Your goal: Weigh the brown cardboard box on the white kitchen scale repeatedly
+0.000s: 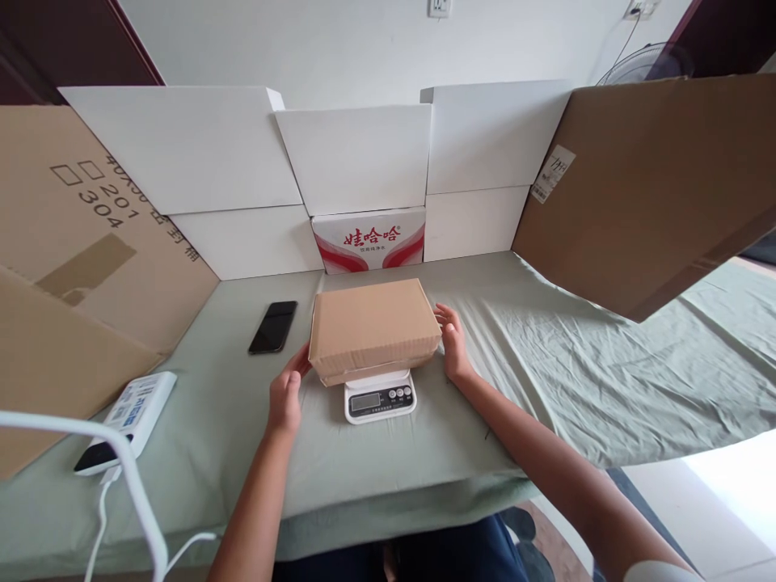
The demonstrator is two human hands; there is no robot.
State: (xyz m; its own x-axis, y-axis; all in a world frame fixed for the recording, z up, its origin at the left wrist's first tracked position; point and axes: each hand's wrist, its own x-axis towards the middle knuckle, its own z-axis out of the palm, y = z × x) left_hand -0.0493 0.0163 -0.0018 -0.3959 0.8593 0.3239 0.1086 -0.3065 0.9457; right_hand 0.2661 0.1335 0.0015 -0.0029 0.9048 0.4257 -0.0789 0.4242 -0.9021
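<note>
A closed brown cardboard box [376, 323] rests on a white digital kitchen scale [381, 408], hiding its weighing platform. The scale's grey display and round buttons show below the box's front edge. My left hand [286, 396] is at the box's left side, fingers stretched toward it and their tips partly hidden by it; whether they touch, I cannot tell. Along the right side is my right hand [453, 343], its fingers extended and slightly apart close to the box's corner. Neither hand is wrapped round the box.
Left of the box lies a black smartphone [272, 327]. A white power strip [127, 424] with a cable sits further left, behind a white curved tube [130, 465]. White boxes [364, 158], a red-and-white carton [369, 241] and large cardboard panels [643, 178] surround the green cloth [327, 477].
</note>
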